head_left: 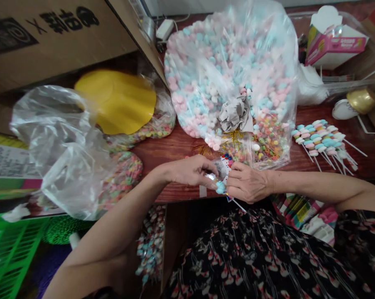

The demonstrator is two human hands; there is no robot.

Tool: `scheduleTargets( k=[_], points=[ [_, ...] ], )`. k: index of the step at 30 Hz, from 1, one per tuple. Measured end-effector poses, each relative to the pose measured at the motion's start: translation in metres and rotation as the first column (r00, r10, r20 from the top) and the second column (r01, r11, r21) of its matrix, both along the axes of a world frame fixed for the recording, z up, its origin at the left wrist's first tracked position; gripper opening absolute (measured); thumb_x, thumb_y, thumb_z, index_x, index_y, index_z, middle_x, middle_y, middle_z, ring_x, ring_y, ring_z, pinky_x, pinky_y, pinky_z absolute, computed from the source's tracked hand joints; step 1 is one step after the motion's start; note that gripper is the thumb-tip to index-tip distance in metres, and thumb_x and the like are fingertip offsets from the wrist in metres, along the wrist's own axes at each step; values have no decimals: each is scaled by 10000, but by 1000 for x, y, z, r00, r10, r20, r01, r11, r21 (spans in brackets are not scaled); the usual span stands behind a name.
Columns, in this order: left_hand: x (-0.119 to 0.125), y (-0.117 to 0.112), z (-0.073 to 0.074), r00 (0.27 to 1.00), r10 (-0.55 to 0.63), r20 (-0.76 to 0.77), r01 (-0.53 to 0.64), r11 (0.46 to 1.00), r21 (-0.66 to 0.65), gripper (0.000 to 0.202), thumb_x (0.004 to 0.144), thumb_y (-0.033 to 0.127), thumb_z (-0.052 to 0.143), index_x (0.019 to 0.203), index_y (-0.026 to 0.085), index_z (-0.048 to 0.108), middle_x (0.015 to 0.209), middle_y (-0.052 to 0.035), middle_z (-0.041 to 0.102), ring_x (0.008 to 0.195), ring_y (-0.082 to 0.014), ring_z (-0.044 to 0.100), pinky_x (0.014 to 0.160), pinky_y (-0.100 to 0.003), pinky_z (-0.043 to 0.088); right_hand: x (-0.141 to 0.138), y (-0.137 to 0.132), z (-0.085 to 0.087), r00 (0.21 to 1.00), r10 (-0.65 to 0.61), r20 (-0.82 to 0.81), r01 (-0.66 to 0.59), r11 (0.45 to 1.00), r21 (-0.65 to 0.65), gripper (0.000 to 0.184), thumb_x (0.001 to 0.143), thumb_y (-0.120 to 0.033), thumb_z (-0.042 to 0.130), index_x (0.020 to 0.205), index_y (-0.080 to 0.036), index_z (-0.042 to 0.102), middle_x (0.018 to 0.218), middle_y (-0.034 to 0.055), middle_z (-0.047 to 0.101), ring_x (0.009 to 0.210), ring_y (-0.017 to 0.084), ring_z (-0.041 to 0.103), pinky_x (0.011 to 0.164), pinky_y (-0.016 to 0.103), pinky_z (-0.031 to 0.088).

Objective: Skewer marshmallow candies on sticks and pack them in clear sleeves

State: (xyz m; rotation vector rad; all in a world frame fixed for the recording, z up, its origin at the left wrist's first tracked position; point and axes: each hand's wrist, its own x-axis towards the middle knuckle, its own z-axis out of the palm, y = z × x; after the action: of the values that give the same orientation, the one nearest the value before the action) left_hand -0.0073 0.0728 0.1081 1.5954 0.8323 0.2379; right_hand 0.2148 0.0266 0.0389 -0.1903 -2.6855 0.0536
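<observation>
My left hand (193, 171) and my right hand (248, 183) meet at the front edge of the brown table (175, 147). Together they pinch a small clear printed wrapper (222, 168) with a blue candy on a stick (220, 187) inside it. The fingers of both hands are closed on it. The thin white stick pokes out below my right hand. Just beyond my hands lies a bunch of gold twist ties (232, 137).
A big clear bag of pink, blue and white candies (227, 70) stands behind, with colourful candies (268, 141) at its foot. Finished candy sticks (321, 141) lie right. A yellow lid (118, 101), clear bags (65, 145), a cardboard box (50, 37), a green basket (9, 253) are left.
</observation>
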Motion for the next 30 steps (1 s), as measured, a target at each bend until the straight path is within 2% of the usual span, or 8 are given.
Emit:
scheduleTargets(
  k=[5,8,11,14,18,23,26,30],
  points=[
    [17,-50,45,996,-39,-81,80,790,608,85,761,314,702,776,235,728,870,-69,671,864,-238,580,864,-392,450,-4,19,9,930,-361,-67,332,905,-267,79,807,-218,462,756,-184,511,667,33,520,636,162,411,618,315,318],
    [26,-67,13,976,-161,-145,216,733,645,147,846,301,597,839,211,713,892,-88,666,890,-249,576,856,-417,466,-4,20,26,823,-541,-172,334,707,-624,112,825,-163,427,726,-189,473,638,-8,474,605,126,413,588,265,325],
    [24,-55,-31,981,191,33,-170,768,618,249,891,315,518,889,165,717,898,-114,666,828,-236,594,785,-398,496,-9,7,38,812,-557,-175,148,487,-861,128,847,-165,448,721,-184,467,642,-29,483,605,101,441,586,230,352],
    [19,-41,-49,888,367,278,-458,770,444,282,902,331,544,1114,207,683,1127,-107,659,996,-236,616,894,-380,492,-17,-2,33,848,-510,-146,52,355,-933,146,836,-176,468,691,-184,456,627,-41,467,605,94,427,585,222,353],
    [24,-46,-54,749,425,508,-634,681,366,681,771,337,742,1394,328,466,1485,-66,422,1350,-256,409,1080,-382,387,-22,5,20,785,-598,-162,102,383,-918,163,809,-165,479,657,-191,427,595,-53,405,585,91,372,569,226,309],
    [21,-59,-74,832,380,404,-508,814,282,500,881,308,618,1368,265,516,1272,-86,619,1127,-216,603,981,-358,483,-29,8,18,686,-669,-285,18,407,-913,152,838,-218,491,690,-187,468,640,-44,441,620,93,406,607,233,334],
    [12,-65,-73,857,379,350,-514,678,525,387,881,197,601,1264,251,607,1089,-64,679,971,-174,643,877,-309,521,-42,3,11,620,-736,-271,-171,211,-962,223,820,-304,537,643,-185,469,596,-51,424,573,84,381,564,228,315],
    [-1,-81,-65,902,392,181,-342,392,854,331,844,82,584,1138,208,671,1019,-86,669,929,-176,624,824,-303,523,-65,-13,-8,718,-685,-127,-412,-272,-870,285,697,-394,646,602,-188,475,499,-70,420,467,68,344,479,220,261]
  ],
)
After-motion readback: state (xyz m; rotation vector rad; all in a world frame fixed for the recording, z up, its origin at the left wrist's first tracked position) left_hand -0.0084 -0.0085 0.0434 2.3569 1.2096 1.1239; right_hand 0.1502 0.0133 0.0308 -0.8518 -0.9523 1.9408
